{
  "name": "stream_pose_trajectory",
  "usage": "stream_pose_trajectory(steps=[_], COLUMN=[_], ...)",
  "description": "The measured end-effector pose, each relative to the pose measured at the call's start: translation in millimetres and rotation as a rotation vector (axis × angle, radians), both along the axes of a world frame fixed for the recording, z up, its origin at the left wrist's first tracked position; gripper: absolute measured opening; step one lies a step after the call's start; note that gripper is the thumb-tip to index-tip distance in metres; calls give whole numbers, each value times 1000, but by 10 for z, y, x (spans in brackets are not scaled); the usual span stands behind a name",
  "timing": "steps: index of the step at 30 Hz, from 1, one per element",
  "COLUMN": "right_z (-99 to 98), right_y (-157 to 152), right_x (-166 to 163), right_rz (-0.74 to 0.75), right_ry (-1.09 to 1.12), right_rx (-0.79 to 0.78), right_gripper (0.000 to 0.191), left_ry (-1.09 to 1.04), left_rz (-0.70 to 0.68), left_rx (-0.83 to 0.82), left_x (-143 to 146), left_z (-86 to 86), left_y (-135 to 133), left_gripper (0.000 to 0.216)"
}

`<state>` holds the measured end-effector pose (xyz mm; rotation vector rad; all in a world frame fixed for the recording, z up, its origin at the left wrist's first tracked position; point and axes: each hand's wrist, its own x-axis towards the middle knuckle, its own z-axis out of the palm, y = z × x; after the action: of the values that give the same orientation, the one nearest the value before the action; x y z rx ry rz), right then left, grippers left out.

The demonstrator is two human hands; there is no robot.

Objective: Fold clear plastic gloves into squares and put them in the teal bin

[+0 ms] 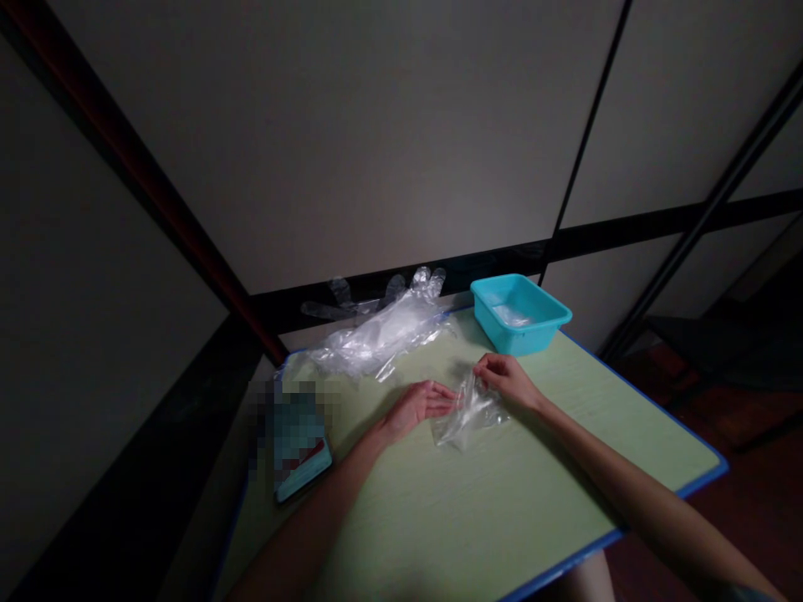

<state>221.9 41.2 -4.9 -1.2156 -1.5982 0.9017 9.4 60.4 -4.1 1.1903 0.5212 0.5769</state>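
A crumpled clear plastic glove [467, 418] lies on the table in front of me, its upper part lifted; folds blur its outline. My right hand [505, 378] is closed, thumb and fingertips pinching the top of the glove. From the other side, my left hand [419, 407] reaches to the glove's edge with its fingers stretched out. The fingertips touch or nearly touch the plastic. Beyond both hands is a loose pile of clear disposable gloves [382, 334], some glove fingers sticking out past the far table edge.
A turquoise plastic basin [527, 339] with some clear plastic inside stands at the table's far right corner. On the left lies a teal flat object [304, 477], partly pixelated. The pale green table [439, 518] has a blue rim. Panelled wall [389, 150] rises behind.
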Motion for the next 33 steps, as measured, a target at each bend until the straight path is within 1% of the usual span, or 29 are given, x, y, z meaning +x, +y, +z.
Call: stream_pose_trajectory(steps=[3,5,9,14,17,19,22,24,26,28,30,33], right_z=[-55,-80,-102,-79,-63,-58,-56,-55,-52,-47,-42,-30], right_y=[23,28,22,-3,-13,-16,-17,-18,-20,-22,-25,-30], right_x=[-4,-5,-8,-12,-15,-15,-14,-14,-13,-11,-6,8], right_rz=[-51,-76,-103,-104,-101,-100,-95,-89,-84,-81,-80,-82], right_ry=[62,91,128,150,156,158,155,152,148,145,141,138], right_rx=[-17,-31,-61,-78,-80,-83,-83,-83,-82,-81,-79,-78], right_gripper=[35,35,34,33,32,31,30,30,30,30,30,30], left_ry=[48,94,201,292,323,373,491,573,640,679,682,645], left_rz=[38,99,238,285,311,313,261,219,195,188,190,201], left_rx=[77,137,236,299,355,486,763,865,897,900,882,821], left_x=[-11,7,97,218,236,219,177,159,155,159,163,156], left_z=[46,69,80,58,80,130,237,293,312,297,268,242], left_y=[1,-13,-91,-210,-261,-305,-400,-466,-514,-531,-516,-456], left_gripper=[45,40,47,51,51,48,41,34,26,18,12,9])
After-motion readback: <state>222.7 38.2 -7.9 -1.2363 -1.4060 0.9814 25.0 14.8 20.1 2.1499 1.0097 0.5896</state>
